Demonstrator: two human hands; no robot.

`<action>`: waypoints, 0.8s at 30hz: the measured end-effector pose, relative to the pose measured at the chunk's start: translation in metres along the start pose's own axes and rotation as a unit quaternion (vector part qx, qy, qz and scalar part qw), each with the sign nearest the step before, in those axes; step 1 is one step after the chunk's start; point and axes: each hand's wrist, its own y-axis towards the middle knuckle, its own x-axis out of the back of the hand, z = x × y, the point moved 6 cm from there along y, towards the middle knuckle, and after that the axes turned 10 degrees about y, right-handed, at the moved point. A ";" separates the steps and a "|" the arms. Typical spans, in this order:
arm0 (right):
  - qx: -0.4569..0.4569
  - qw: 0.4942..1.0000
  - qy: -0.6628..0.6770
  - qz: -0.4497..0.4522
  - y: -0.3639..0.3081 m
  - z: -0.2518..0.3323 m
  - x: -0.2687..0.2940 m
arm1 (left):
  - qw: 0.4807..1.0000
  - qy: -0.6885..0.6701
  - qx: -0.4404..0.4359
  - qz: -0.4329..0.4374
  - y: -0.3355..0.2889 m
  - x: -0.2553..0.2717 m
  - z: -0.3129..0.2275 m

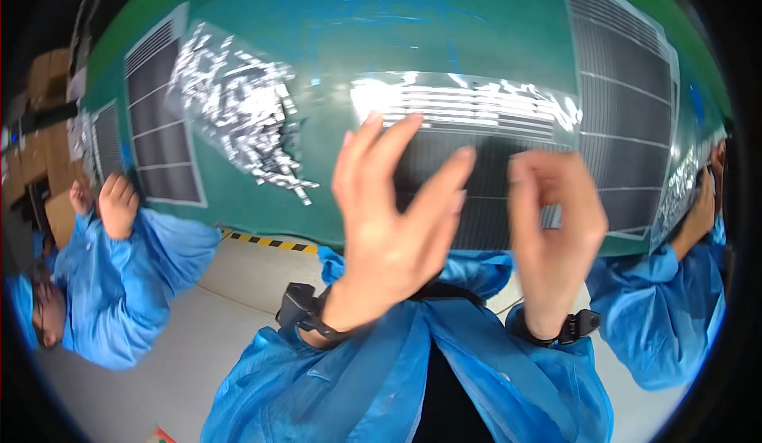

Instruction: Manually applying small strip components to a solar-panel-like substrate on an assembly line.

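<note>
A clear glossy sheet with rows of narrow black strips [476, 209] lies on the green table in front of me. Over its left part my left hand [385, 205] is open, fingers spread, with the fingertips at the upper rows. To the right, my right hand [559, 213] is curled with thumb and fingers brought together. It is slightly blurred, and whatever it may pinch is too small to make out. Left of the sheet sits a heap of small silvery-and-black pieces [238, 105] on clear plastic. Both hands hide parts of the sheet.
More dark striped sheets lie on the table [333, 14]: a stack [627, 125] at the right and one sheet [163, 117] at the left. People in blue smocks work at either side, a fist [119, 205] on the left. Yellow-black tape [270, 242] marks the near edge.
</note>
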 end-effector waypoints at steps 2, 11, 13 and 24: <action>0.077 0.992 -0.015 0.098 -0.009 0.020 -0.045 | 0.996 -0.030 0.054 -0.059 -0.024 0.022 0.038; 0.180 0.961 -0.054 0.201 -0.032 0.056 -0.168 | 0.935 -0.096 0.256 -0.225 -0.086 0.074 0.119; 0.190 0.957 -0.044 0.214 -0.034 0.060 -0.165 | 0.920 -0.147 0.266 -0.249 -0.084 0.072 0.123; 0.094 0.961 0.140 0.220 -0.022 0.068 -0.128 | 0.904 -0.259 0.244 -0.235 -0.088 0.056 0.127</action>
